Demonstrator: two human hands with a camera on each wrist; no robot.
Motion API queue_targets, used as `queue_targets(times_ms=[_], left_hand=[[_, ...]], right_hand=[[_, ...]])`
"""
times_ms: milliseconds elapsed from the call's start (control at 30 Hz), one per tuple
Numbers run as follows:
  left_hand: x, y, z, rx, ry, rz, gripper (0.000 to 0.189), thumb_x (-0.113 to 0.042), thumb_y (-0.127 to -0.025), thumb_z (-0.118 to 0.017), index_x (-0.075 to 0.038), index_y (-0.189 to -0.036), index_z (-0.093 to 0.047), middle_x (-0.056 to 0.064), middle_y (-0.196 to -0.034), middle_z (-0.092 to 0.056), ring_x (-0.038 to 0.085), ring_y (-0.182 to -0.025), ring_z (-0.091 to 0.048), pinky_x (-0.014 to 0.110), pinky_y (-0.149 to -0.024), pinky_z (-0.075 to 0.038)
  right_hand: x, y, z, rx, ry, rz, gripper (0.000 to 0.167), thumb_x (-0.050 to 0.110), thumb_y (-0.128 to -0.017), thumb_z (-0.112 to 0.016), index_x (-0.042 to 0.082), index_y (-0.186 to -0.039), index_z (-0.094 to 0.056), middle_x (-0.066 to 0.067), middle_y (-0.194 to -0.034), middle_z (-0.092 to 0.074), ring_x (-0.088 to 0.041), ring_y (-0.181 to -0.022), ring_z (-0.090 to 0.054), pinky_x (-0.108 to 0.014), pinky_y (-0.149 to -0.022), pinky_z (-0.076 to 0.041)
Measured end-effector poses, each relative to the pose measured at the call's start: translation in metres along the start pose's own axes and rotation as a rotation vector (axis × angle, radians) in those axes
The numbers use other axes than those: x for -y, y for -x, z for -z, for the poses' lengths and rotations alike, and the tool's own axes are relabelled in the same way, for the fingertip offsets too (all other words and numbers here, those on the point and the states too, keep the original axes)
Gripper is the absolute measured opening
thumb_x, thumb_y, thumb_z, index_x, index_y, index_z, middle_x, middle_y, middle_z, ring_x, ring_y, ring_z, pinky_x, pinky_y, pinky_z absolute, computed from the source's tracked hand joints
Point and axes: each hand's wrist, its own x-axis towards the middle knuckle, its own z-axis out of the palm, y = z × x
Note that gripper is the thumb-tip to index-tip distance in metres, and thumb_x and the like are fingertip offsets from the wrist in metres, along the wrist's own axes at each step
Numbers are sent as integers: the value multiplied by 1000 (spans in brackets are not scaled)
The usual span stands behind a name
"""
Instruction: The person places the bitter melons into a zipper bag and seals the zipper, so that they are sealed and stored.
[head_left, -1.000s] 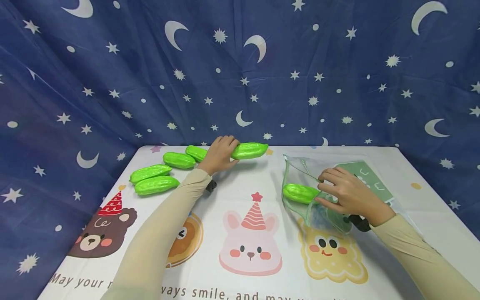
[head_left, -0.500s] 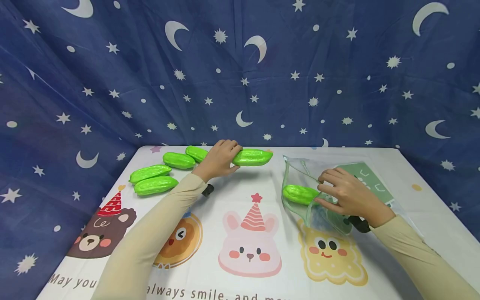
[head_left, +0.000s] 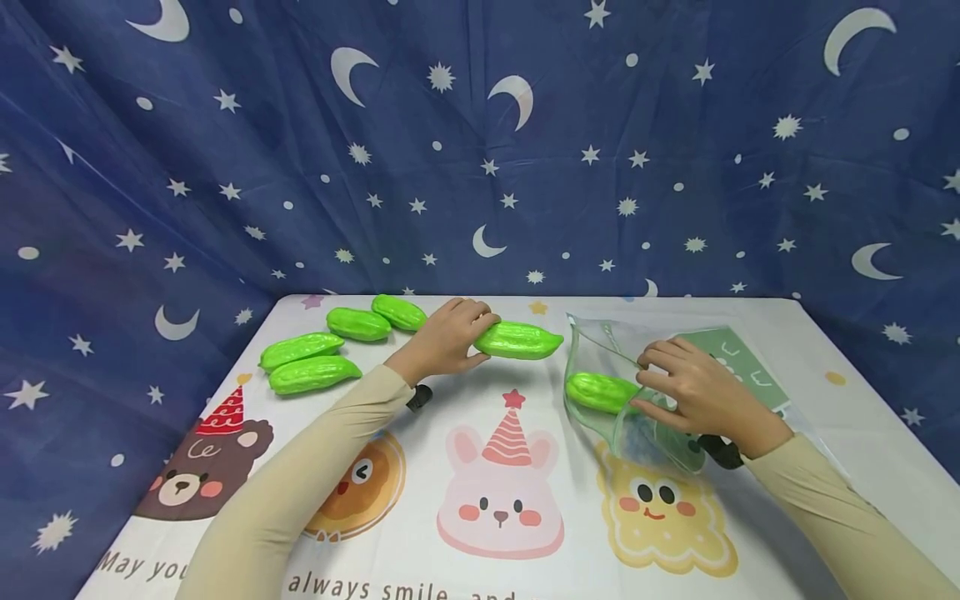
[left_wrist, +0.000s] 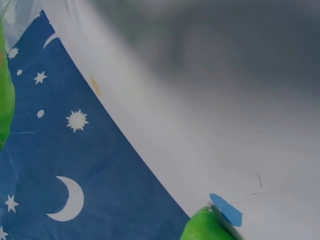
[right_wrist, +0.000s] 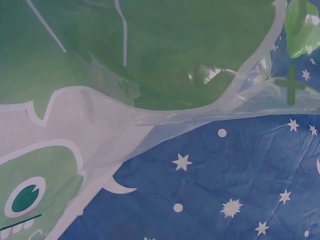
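Note:
My left hand (head_left: 450,337) grips a bright green, ridged bitter melon (head_left: 519,341) by its left end, its pointed tip towards the bag. The melon is held over the table left of the bag's mouth. My right hand (head_left: 693,390) pinches the edge of a clear zip bag (head_left: 611,333) with green printing, its mouth spread towards the left. Another bitter melon (head_left: 598,392) lies just inside that mouth, its right end behind the bag's film and my fingers. In the right wrist view the bag's green print (right_wrist: 165,60) fills the upper part.
Several more bitter melons (head_left: 311,374) lie at the table's back left, two side by side and two farther back. A white cloth (head_left: 420,550) with cartoon prints covers the table. Behind it hangs a dark blue curtain (head_left: 420,167) with moons and stars.
My left hand has carried the bitter melon to the right and nearer to me, closer to the bag's mouth. The right hand and the bag stay in place.

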Motion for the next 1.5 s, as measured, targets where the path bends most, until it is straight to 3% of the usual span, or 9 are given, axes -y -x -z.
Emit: queue_targets(times_ms=[533,1000,1500], left_hand=[[-8,7,0,-20,-7,-97,47,-30,-74,-76,-9,-112,-58,5,-102,-59,21,-94,-58,35,-93,-45],[-10,12,-4,59,-32,-188,45,-30,-77,-73,-11,-115,-57,4,-104,-58,22,-95,-57,34,-94,-44],[-20,0,-8,84,-37,-207,44,-28,-78,-70,-11,-116,-56,5,-105,-58,23,-97,-57,35,-96,-43]], right_hand=[[1,-4,2,-25,0,12,45,43,-98,-38,12,-76,-61,-6,-81,-60,-25,-80,-57,-41,-72,-46],[-1,-5,1,-16,-3,8,47,44,-98,-37,11,-76,-62,-7,-81,-60,-26,-80,-57,-41,-73,-46],[1,-4,-1,-23,-11,3,47,44,-98,-38,11,-76,-63,-6,-81,-60,-26,-81,-57,-42,-74,-46]])
